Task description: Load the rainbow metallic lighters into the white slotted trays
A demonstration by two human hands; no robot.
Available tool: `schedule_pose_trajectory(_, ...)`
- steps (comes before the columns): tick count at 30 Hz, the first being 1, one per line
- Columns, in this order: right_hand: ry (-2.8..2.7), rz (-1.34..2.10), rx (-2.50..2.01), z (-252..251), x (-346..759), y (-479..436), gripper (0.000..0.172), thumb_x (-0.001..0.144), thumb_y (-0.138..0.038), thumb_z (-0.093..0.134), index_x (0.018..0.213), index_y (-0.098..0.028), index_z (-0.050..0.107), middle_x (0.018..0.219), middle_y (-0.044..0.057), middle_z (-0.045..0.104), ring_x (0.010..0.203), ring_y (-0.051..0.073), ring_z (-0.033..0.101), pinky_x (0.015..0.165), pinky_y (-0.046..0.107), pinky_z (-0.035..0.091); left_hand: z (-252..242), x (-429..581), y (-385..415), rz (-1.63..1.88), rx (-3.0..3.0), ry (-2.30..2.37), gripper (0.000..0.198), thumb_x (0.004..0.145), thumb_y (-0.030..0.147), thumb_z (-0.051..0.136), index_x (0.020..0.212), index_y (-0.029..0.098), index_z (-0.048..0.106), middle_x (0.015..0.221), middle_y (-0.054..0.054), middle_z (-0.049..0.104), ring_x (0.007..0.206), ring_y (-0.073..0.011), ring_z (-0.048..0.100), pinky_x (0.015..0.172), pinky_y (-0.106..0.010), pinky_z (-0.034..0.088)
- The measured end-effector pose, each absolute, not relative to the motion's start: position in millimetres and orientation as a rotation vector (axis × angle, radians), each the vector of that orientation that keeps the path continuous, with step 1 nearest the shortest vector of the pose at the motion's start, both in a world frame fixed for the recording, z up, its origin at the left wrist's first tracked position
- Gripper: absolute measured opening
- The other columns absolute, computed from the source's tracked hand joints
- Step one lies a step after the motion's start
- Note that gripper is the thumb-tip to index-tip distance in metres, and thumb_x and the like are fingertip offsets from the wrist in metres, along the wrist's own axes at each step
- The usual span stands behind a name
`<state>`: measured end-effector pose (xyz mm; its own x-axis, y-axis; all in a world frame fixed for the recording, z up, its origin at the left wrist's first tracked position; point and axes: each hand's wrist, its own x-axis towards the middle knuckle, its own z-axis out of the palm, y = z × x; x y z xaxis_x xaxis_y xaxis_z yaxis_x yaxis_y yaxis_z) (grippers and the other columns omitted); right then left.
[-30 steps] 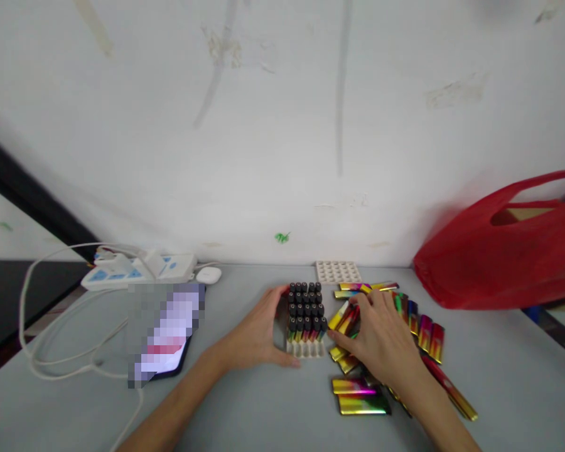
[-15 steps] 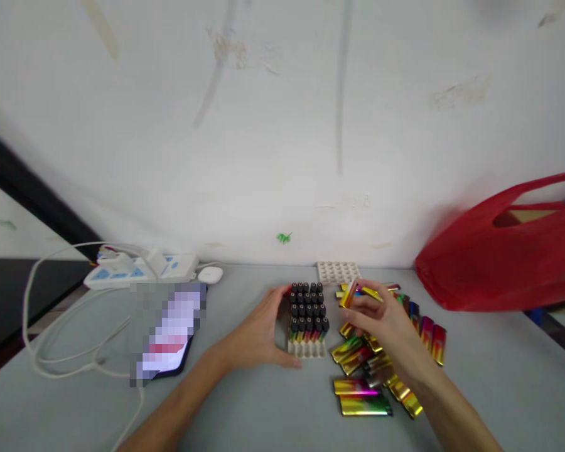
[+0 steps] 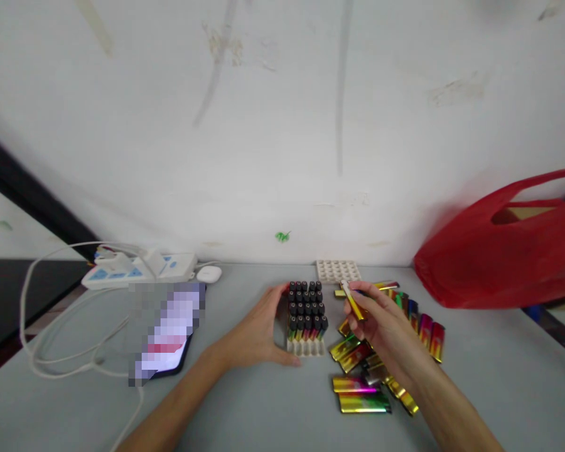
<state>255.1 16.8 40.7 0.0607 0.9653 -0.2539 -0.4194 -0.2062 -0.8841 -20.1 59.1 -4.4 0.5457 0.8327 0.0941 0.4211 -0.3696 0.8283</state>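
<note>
A small off-white tray [image 3: 306,348] holds rows of upright lighters [image 3: 306,309] with black ends up; its nearest row has bare slots. My left hand [image 3: 258,333] is curved round the tray's left side, thumb at the front corner and fingertips at the back corner. To the right, my right hand [image 3: 374,314] pinches one gold lighter [image 3: 354,303] between thumb and fingers, tilted, its pale end up and to the left. Under and beside that hand lies a loose pile of shiny multicoloured lighters [image 3: 355,356], partly hidden by it.
A second off-white tray [image 3: 338,271] lies by the wall. A red bag [image 3: 499,251] stands at the right. On the left are a phone [image 3: 169,333] with a blurred screen, a power strip [image 3: 174,269], a white case [image 3: 209,274] and looped white cables [image 3: 26,314].
The lighter in my right hand has turned, its pale end now pointing up-left and its gold body down-right. My left hand and the tray have stayed in place.
</note>
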Motion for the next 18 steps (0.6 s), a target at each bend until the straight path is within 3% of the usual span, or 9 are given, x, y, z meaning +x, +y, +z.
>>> schedule_pose_trajectory(4,-0.703,1.51,-1.088,44,252,14,0.073,0.074,-0.045,0.103,0.135,-0.023,0.069,0.087,0.004,0.081,0.068,0.018,0.068,0.06,0.027,0.049,-6,-20,59,0.691,1.994,0.997,0.143,0.054,0.051,0.111,0.171,0.024,0.033,0.167,-0.02,0.046,0.153,-0.0467,0.047,0.132,-0.063,0.037)
schedule_pose_trajectory(7,-0.736,1.543,-1.046,44,251,14,0.06,0.072,-0.042,0.105,0.119,-0.016,0.076,0.089,0.007,0.081,0.075,0.018,0.07,0.067,0.027,0.053,-6,-20,59,0.691,1.994,0.994,0.143,0.054,0.051,0.111,0.171,0.024,0.033,0.166,-0.02,0.046,0.154,-0.0464,0.047,0.133,-0.063,0.036)
schedule_pose_trajectory(10,-0.758,1.561,-1.031,40,251,15,0.049,0.075,-0.041,0.103,0.109,-0.016,0.077,0.088,0.007,0.08,0.075,0.018,0.071,0.064,0.027,0.052,-5,-19,59,0.674,1.997,1.002,0.144,0.054,0.049,0.111,0.171,0.022,0.031,0.169,-0.022,0.043,0.157,-0.0461,0.044,0.134,-0.062,0.033)
schedule_pose_trajectory(14,-0.734,1.585,-1.005,36,251,15,0.034,0.085,-0.042,0.094,0.092,-0.022,0.067,0.07,-0.001,0.07,0.058,0.014,0.059,0.053,0.024,0.045,-3,-19,57,0.668,1.97,0.99,0.149,0.056,0.046,0.111,0.175,0.024,0.025,0.174,-0.022,0.037,0.16,-0.046,0.04,0.133,-0.06,0.035)
schedule_pose_trajectory(18,-0.728,1.626,-0.962,34,250,15,0.033,0.091,-0.042,0.086,0.086,-0.024,0.058,0.06,-0.006,0.057,0.045,0.01,0.045,0.043,0.022,0.032,-3,-20,56,0.663,1.956,0.997,0.154,0.057,0.044,0.111,0.178,0.027,0.016,0.177,-0.021,0.033,0.161,-0.0451,0.038,0.133,-0.06,0.035)
